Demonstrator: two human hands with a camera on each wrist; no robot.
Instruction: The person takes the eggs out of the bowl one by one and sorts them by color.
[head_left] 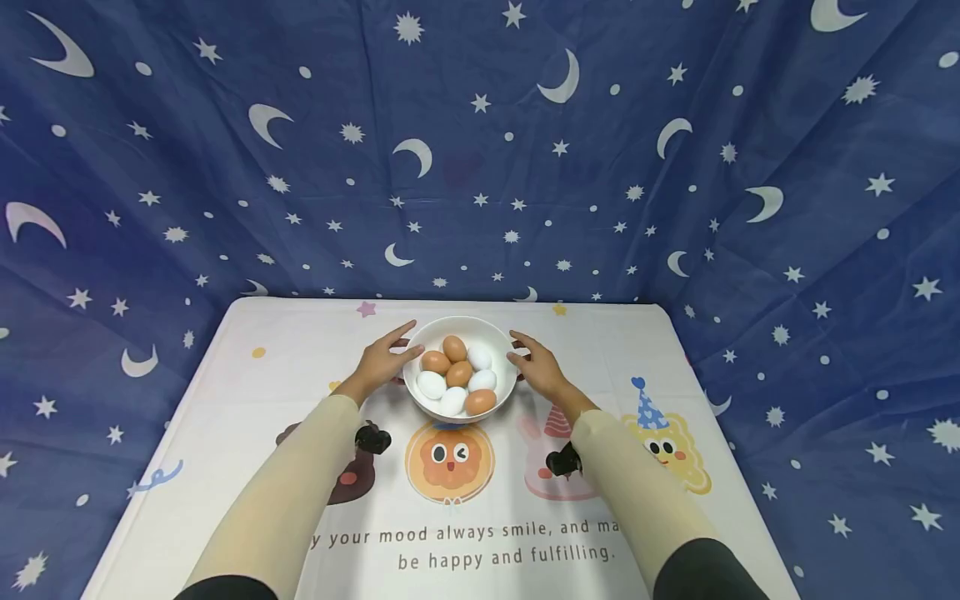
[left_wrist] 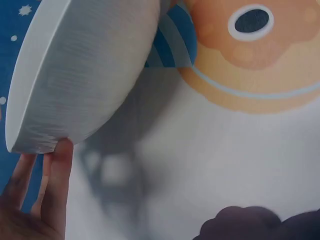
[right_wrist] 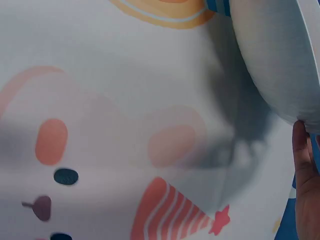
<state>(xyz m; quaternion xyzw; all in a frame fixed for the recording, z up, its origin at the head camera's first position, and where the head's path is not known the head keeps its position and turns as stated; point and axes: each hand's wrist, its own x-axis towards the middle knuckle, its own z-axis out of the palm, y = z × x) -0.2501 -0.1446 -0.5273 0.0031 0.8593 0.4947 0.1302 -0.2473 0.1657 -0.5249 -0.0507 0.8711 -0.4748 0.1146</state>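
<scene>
A white bowl (head_left: pixel 498 403) holds several brown eggs (head_left: pixel 459 373) and several white eggs (head_left: pixel 431 384). My left hand (head_left: pixel 381 363) holds its left side, thumb at the near side of the rim and index finger stretched out past it. On the opposite side, my right hand (head_left: pixel 542 368) holds the bowl in the same way. In the left wrist view the bowl's outer wall (left_wrist: pixel 100 65) meets the fingertips (left_wrist: pixel 62 150). The right wrist view has a fingertip (right_wrist: pixel 299 127) against the bowl's lower wall (right_wrist: pixel 280 65). Under the bowl, its shadow falls on the tablecloth.
The table wears a white cloth (head_left: pixel 225 450) with cartoon faces and printed lettering. Blue fabric (head_left: pixel 480 167) with moons and stars hangs behind and at both sides. Small black devices (head_left: pixel 372 437) sit by the wrists, below cream sleeves (head_left: pixel 288 492).
</scene>
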